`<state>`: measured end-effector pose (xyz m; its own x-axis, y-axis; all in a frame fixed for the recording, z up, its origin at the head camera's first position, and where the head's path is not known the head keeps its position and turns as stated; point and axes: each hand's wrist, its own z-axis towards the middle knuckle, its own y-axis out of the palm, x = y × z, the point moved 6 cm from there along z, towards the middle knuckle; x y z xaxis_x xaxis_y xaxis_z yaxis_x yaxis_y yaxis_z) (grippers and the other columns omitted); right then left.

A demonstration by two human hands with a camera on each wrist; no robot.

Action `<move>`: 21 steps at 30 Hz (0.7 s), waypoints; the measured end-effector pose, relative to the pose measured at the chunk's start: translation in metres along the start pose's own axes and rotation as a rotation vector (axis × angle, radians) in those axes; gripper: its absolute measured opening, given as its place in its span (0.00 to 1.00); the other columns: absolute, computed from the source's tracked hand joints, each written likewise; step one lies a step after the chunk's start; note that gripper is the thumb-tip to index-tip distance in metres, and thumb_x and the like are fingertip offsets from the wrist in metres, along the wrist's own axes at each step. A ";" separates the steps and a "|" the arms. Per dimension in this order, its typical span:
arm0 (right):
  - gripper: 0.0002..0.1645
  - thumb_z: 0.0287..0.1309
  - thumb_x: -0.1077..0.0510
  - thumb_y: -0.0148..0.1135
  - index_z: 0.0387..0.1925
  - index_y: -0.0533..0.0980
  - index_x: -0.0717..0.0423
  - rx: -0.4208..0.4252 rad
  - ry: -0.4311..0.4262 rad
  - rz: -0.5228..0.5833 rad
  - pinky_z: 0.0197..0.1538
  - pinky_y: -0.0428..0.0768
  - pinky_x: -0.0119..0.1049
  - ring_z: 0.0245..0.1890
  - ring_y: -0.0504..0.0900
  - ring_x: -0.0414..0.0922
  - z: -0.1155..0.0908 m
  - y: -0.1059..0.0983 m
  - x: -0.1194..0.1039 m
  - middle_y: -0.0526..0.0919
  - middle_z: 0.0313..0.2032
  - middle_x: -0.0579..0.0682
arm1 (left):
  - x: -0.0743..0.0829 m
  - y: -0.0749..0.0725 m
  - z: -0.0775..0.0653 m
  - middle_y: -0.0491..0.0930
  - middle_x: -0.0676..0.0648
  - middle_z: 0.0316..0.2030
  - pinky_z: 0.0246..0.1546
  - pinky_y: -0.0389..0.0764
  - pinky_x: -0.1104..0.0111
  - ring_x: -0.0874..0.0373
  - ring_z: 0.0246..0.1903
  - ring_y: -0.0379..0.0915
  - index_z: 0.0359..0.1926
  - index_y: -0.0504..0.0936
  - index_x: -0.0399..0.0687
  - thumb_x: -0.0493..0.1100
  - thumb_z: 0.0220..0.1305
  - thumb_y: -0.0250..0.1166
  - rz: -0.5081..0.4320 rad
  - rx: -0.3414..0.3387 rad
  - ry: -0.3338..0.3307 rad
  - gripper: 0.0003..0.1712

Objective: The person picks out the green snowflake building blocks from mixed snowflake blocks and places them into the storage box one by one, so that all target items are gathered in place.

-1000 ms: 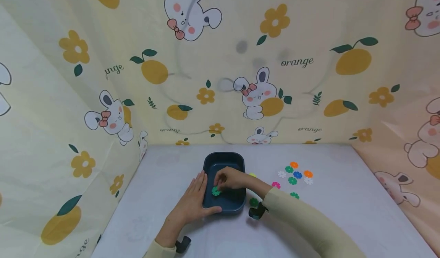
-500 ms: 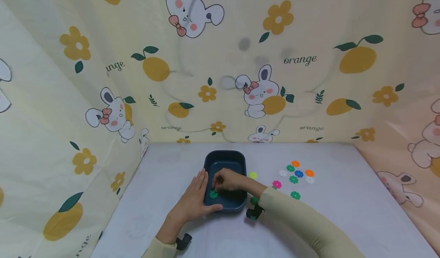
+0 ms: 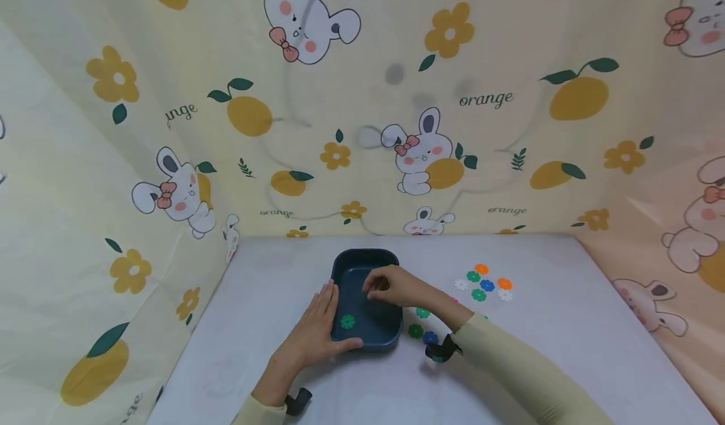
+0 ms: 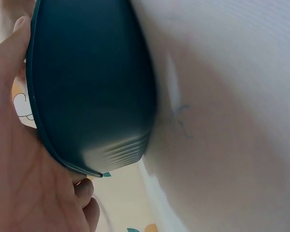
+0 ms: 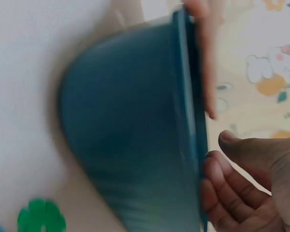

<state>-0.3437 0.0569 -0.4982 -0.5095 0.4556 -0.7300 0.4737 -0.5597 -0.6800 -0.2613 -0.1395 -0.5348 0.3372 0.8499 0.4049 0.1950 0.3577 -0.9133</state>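
A dark blue tray (image 3: pixel 367 343) stands on the table, with a green flower-shaped piece (image 3: pixel 347 321) lying flat on its floor near the left front corner. My left hand (image 3: pixel 317 330) rests against the tray's left rim, fingers straight and thumb spread along the front edge. In the left wrist view this hand (image 4: pixel 34 159) touches the rim from outside. Over the tray's right half hovers my right hand (image 3: pixel 399 286), its fingers loosely bent and apart from the green piece. The right wrist view shows a gap between this hand's (image 5: pixel 253 193) thumb and fingers, with nothing held.
Right of the tray lie a green piece (image 3: pixel 423 312), a darker green piece (image 3: pixel 416 330) and a blue piece (image 3: pixel 430 337), close to my right wrist. Farther right is a cluster of several orange, green, white and blue flower pieces (image 3: pixel 487 284). A patterned curtain (image 3: pixel 317 179) hangs behind.
My right hand lowered the green piece to the tray floor, let it go and drew back to the right. The left hand stays at the rim.
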 end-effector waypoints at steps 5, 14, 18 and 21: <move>0.09 0.71 0.59 0.71 0.49 0.86 0.57 0.051 0.041 -0.005 0.43 0.85 0.32 0.38 0.82 0.39 -0.027 -0.021 0.008 0.86 0.39 0.40 | -0.001 0.002 0.000 0.32 0.44 0.87 0.85 0.43 0.50 0.50 0.86 0.29 0.87 0.39 0.40 0.83 0.61 0.65 0.004 0.003 -0.007 0.76; 0.08 0.70 0.60 0.72 0.48 0.85 0.54 0.126 0.147 -0.016 0.41 0.82 0.32 0.38 0.79 0.43 -0.072 -0.035 0.034 0.82 0.37 0.42 | 0.001 0.001 -0.001 0.32 0.44 0.87 0.85 0.43 0.51 0.50 0.86 0.29 0.87 0.40 0.41 0.81 0.60 0.67 0.003 0.007 -0.013 0.76; 0.10 0.68 0.59 0.74 0.48 0.84 0.53 0.114 0.208 -0.012 0.39 0.80 0.32 0.37 0.77 0.44 -0.088 -0.029 0.048 0.80 0.35 0.42 | 0.000 0.001 0.000 0.32 0.44 0.87 0.85 0.43 0.51 0.49 0.86 0.29 0.87 0.40 0.40 0.82 0.60 0.67 0.006 0.008 -0.010 0.76; 0.13 0.64 0.56 0.78 0.47 0.84 0.51 0.101 0.250 -0.016 0.36 0.79 0.32 0.36 0.76 0.44 -0.097 -0.020 0.057 0.79 0.34 0.44 | -0.001 0.002 0.000 0.33 0.43 0.87 0.85 0.43 0.51 0.49 0.86 0.30 0.87 0.40 0.40 0.82 0.60 0.66 0.010 0.011 -0.007 0.76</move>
<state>-0.3125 0.1616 -0.5328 -0.3171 0.6144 -0.7225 0.3869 -0.6117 -0.6900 -0.2610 -0.1396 -0.5370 0.3328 0.8561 0.3954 0.1816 0.3533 -0.9177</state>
